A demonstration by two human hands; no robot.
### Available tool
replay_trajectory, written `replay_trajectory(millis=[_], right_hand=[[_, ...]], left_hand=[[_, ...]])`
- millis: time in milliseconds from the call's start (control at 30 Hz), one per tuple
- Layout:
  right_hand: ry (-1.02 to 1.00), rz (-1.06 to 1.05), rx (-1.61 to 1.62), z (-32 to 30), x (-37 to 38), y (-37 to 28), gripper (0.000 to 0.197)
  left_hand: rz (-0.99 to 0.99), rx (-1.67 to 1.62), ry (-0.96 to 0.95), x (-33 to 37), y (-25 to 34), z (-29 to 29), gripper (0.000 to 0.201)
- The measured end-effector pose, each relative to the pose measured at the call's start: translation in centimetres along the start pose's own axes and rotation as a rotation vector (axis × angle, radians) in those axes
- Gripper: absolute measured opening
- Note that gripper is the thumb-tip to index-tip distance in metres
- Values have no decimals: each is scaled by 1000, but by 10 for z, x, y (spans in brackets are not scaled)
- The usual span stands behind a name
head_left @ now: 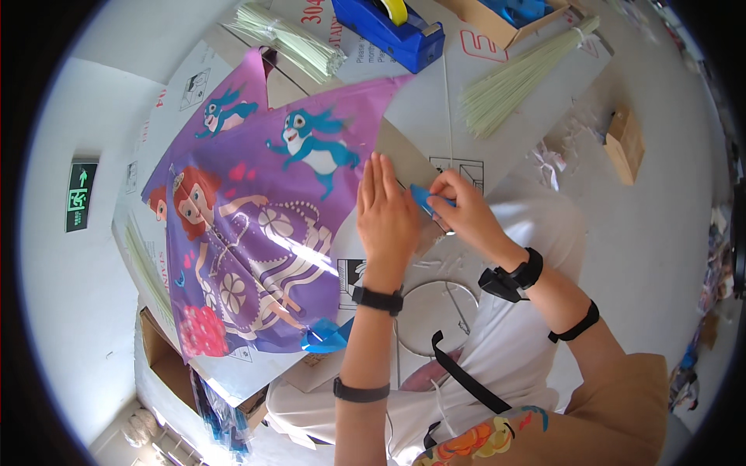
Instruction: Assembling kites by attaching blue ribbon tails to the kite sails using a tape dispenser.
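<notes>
A purple kite sheet (272, 186), printed with a red-haired cartoon princess and blue animals, lies spread on the table at the left. My left hand (385, 221) rests flat on the right edge of the sheet, its fingers stretched out and close together. Just to the right, my right hand (470, 221) pinches a small blue piece of film or fabric (420, 198) between thumb and fingers. A small shiny bit shows below those fingers, too small to name. At the lower edge of the sheet lies another blue piece (328, 336).
A blue tape dispenser (423, 50) with yellow tape stands at the far side. Pale thin rods lie in a bundle (291, 40) at far left and another bundle (524, 81) at right. Beyond sits a cardboard box (505, 29). A round wire ring (398, 326) lies near me.
</notes>
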State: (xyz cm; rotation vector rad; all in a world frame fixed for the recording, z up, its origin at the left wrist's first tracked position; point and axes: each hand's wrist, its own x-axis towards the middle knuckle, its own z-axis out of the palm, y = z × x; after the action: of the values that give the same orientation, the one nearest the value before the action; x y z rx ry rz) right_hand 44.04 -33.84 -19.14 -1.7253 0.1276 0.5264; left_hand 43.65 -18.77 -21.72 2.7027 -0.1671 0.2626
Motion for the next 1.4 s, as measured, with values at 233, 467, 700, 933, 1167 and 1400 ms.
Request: replay_trajectory(millis=[233,467,700,933,1167,1400], right_hand=[[118,-38,0,-23,8,3,11],[-368,-219,-254,-3,-3,0,52],[-422,-179,-363,4,-9,3,63],[-366,-234,-408,2,-12,5,60],[-71,-86,60,9,-16,-5,19],[-90,-138,204,35,-22,-6,8]], left_hand=[[-147,51,-119,-76,-11,-46,68],[-194,224,-201,-127,-12,-73,64],[-270,260,-154,-103,-11,-73,59],[-46,-5,-189,-86,-12,-47,60],[31,-26,-152,-91,-29,-43,58],[-4,-169,-76,-94,-36,-34,50]])
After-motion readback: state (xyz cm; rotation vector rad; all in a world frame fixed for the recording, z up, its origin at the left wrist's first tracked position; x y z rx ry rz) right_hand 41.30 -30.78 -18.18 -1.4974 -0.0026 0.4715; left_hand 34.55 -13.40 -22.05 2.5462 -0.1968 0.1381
